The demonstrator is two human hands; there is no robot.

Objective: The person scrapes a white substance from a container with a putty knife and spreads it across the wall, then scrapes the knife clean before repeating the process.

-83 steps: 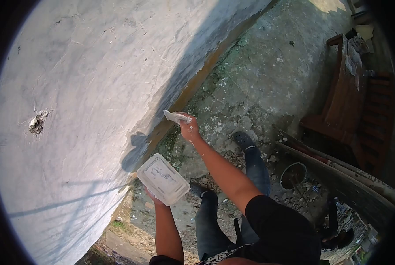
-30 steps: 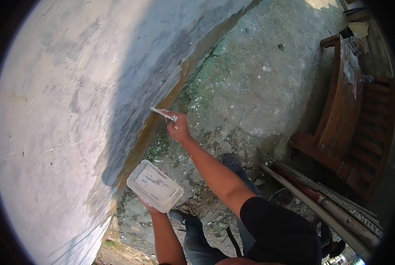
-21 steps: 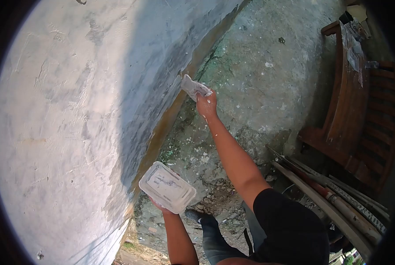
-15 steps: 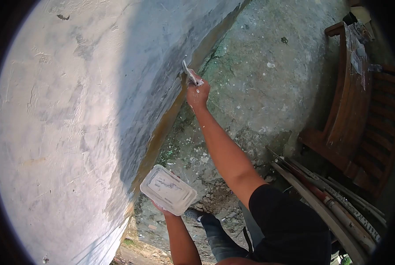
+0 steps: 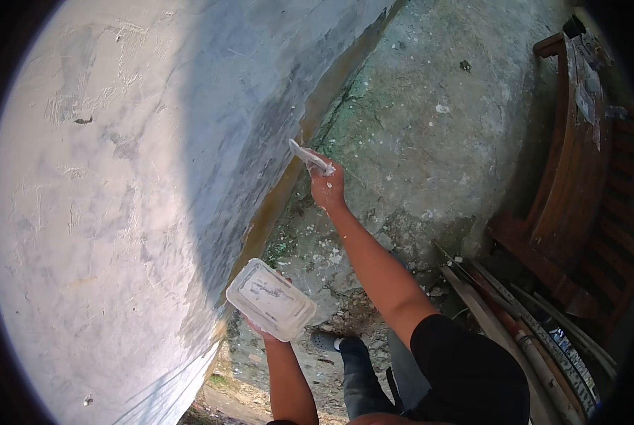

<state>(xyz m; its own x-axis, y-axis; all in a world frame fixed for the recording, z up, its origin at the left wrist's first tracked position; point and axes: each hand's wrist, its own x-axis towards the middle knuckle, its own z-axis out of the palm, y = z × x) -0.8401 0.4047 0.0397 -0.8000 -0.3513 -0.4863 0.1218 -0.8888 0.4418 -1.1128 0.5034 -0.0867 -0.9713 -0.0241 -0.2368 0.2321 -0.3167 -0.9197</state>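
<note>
My right hand [image 5: 327, 187] is closed around a putty knife [image 5: 307, 154], its flat blade right at the bottom edge of the plastered wall [image 5: 126, 227]. White smears mark the hand and the tool. Lower down, my left hand [image 5: 257, 330] supports a rectangular plastic tub [image 5: 297, 316] from beneath and along its side. Whitish paste coats the inside of the tub, with darker streaks across its middle. Most of the left fingers are hidden under it. A brown unplastered strip [image 5: 266, 221] runs along the wall's foot between both hands.
Rough concrete ground [image 5: 416, 149] with white specks borders the wall. A wooden bench [image 5: 561, 170] stands at right. Below it lie several planks and poles [image 5: 536, 347]. My shoe [image 5: 325, 341] rests on broken rubble near the tub.
My right hand has come down along the wall's foot toward me with the putty knife. The tub in my left hand stays almost in place. The view has shifted slightly.
</note>
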